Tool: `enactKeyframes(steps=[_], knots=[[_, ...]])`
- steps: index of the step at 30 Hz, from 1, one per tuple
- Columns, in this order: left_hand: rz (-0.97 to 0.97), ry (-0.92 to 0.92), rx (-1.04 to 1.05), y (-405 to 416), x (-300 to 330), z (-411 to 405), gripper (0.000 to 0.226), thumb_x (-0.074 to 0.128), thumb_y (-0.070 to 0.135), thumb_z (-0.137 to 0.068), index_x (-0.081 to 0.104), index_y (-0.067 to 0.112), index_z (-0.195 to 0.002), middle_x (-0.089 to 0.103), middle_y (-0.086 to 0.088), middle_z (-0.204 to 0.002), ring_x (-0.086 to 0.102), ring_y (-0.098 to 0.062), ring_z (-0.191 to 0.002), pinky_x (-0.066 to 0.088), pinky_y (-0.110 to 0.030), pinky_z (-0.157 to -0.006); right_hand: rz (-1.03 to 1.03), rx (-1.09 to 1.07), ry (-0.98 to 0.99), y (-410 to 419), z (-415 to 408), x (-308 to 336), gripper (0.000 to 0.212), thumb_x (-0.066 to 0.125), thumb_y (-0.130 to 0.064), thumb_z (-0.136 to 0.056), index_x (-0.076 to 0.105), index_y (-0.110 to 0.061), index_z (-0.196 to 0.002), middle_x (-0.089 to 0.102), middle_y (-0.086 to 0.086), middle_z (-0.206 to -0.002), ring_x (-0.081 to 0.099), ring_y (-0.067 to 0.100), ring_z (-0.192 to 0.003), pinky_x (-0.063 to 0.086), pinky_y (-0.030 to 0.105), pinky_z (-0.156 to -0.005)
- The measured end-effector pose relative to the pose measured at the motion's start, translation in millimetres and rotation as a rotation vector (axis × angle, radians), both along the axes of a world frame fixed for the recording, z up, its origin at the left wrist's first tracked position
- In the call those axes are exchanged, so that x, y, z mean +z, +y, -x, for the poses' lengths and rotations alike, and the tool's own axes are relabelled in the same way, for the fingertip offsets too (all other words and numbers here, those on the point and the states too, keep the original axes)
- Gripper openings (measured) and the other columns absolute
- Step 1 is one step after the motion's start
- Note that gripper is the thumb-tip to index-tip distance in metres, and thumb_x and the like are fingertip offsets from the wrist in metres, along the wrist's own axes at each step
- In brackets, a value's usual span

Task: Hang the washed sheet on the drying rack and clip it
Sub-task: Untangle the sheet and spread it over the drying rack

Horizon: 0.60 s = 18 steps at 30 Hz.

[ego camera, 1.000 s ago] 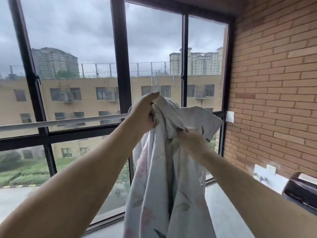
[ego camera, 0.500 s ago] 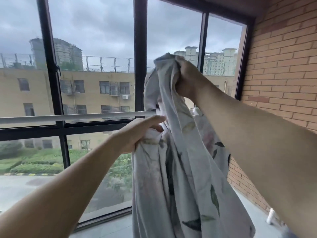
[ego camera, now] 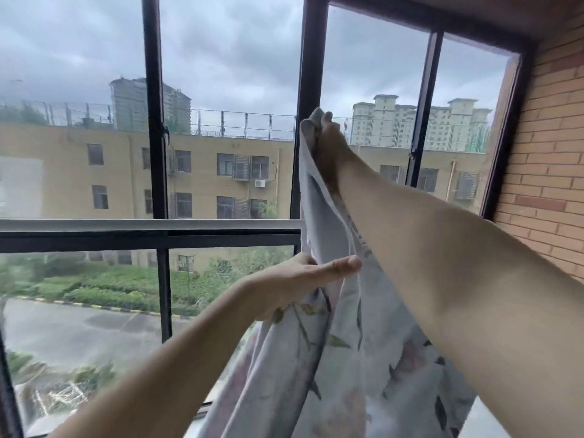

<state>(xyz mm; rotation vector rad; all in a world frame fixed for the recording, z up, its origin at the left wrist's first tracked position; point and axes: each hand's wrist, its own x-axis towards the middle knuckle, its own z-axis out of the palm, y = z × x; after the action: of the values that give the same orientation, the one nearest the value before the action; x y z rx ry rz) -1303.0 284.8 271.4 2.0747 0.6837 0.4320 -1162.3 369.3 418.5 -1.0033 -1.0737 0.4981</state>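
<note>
Sheet [ego camera: 344, 352] hangs bunched from my right hand [ego camera: 328, 143], whose fingers are closed tight round a wad of its top edge, raised high in front of the window frame [ego camera: 308, 58]. Below those fingers the cloth falls in one long gathered drape, past my left hand [ego camera: 294, 282] and down out of view. My left hand holds the fabric lower down, thumb [ego camera: 343, 267] laid flat along the near side of the fold, the other fingers hidden behind it, so the grip looks loose rather than clenched.

A pale rail [ego camera: 148, 225] runs level to the left of my left fingers, its end meeting the sheet's edge; I take it for the rack bar, though I cannot be sure. By my reckoning little is done: the sheet is lifted, not yet spread over any bar. Draping, straightening and clipping all remain. No clips are in sight.
</note>
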Motion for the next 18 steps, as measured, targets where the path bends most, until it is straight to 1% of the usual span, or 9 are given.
enactKeyframes(steps=[1,2,4,7,9,10,12,16,18], knots=[[-0.028,0.006,0.048,1.8,-1.0,-0.9,0.074,0.062,0.089,-0.056,0.050,0.020,-0.078,0.049,-0.004,-0.082,0.042,-0.019,-0.071,0.032,-0.032,-0.067,0.002,-0.010,-0.028,14.7,-3.5,-1.7,0.041,0.028,-0.044,-0.104,0.041,-0.027,-0.069,0.042,-0.006,-0.068,0.047,0.001,-0.055,0.044,0.017,-0.057],[-0.042,0.014,0.081,4.0,-2.8,-2.1,0.066,0.068,0.081,-0.062,0.056,0.016,-0.070,0.057,-0.006,-0.072,0.050,-0.023,-0.060,0.042,-0.035,-0.059,0.011,-0.020,-0.066,24.5,-6.2,-3.1,0.040,0.030,-0.041,-0.103,0.042,-0.027,-0.067,0.042,-0.007,-0.068,0.045,0.004,-0.059,0.044,0.019,-0.061],[-0.037,-0.019,0.183,6.6,-6.8,-7.7,0.035,0.071,0.053,-0.077,0.074,0.019,-0.084,0.076,-0.004,-0.084,0.073,-0.027,-0.077,0.061,-0.046,-0.075,0.044,0.012,-0.008,36.8,-10.7,-5.3,0.038,0.032,-0.036,-0.100,0.044,-0.025,-0.066,0.043,-0.003,-0.066,0.046,0.013,-0.064,0.042,0.031,-0.070],[0.086,-0.111,0.387,18.4,-10.3,-12.4,0.015,0.062,0.020,-0.092,0.073,0.011,-0.092,0.077,-0.012,-0.094,0.074,-0.028,-0.087,0.062,-0.039,-0.076,0.161,0.117,-0.014,44.0,-18.1,-3.7,0.033,0.030,-0.041,-0.096,0.036,-0.020,-0.072,0.035,0.001,-0.069,0.045,0.020,-0.076,0.041,0.038,-0.078],[0.190,-0.184,0.455,29.6,-9.3,-8.9,0.014,0.061,0.015,-0.095,0.073,0.010,-0.094,0.076,-0.013,-0.097,0.073,-0.029,-0.090,0.061,-0.038,-0.081,0.293,0.337,0.054,37.0,-17.6,-8.9,0.044,0.027,-0.056,-0.095,0.030,-0.021,-0.069,0.026,0.001,-0.065,0.041,0.018,-0.067,0.039,0.029,-0.066],[0.219,-0.233,0.486,36.3,-7.9,-5.9,0.014,0.061,0.014,-0.095,0.074,0.009,-0.097,0.076,-0.014,-0.099,0.073,-0.031,-0.093,0.060,-0.040,-0.084,0.369,0.480,0.040,30.0,-16.8,-11.9,0.052,0.024,-0.064,-0.094,0.035,-0.020,-0.069,0.029,0.002,-0.062,0.040,0.016,-0.059,0.036,0.027,-0.058],[0.243,-0.327,0.554,47.4,-2.7,-0.1,0.014,0.063,0.017,-0.095,0.074,0.009,-0.100,0.075,-0.014,-0.103,0.071,-0.033,-0.097,0.058,-0.043,-0.090,0.450,0.550,-0.030,10.1,-11.5,-21.0,0.061,0.024,-0.067,-0.093,0.052,-0.014,-0.084,0.047,0.003,-0.065,0.044,0.016,-0.057,0.038,0.028,-0.056],[0.314,-0.462,0.566,64.1,14.5,10.1,0.014,0.062,0.023,-0.097,0.070,0.013,-0.100,0.074,-0.015,-0.104,0.069,-0.033,-0.099,0.056,-0.047,-0.091,0.374,0.104,-0.348,-22.4,-10.7,-63.8,0.045,0.043,-0.047,-0.093,0.058,-0.011,-0.115,0.058,0.004,-0.105,0.053,0.021,-0.096,0.043,0.034,-0.081],[0.335,-0.492,0.559,72.4,23.0,11.6,0.019,0.058,0.024,-0.099,0.068,0.011,-0.107,0.073,-0.016,-0.107,0.068,-0.035,-0.102,0.057,-0.048,-0.089,0.286,-0.164,-0.451,-45.2,-12.6,-96.0,0.043,0.047,-0.052,-0.091,0.052,-0.016,-0.115,0.052,0.004,-0.113,0.050,0.021,-0.105,0.043,0.040,-0.091]])
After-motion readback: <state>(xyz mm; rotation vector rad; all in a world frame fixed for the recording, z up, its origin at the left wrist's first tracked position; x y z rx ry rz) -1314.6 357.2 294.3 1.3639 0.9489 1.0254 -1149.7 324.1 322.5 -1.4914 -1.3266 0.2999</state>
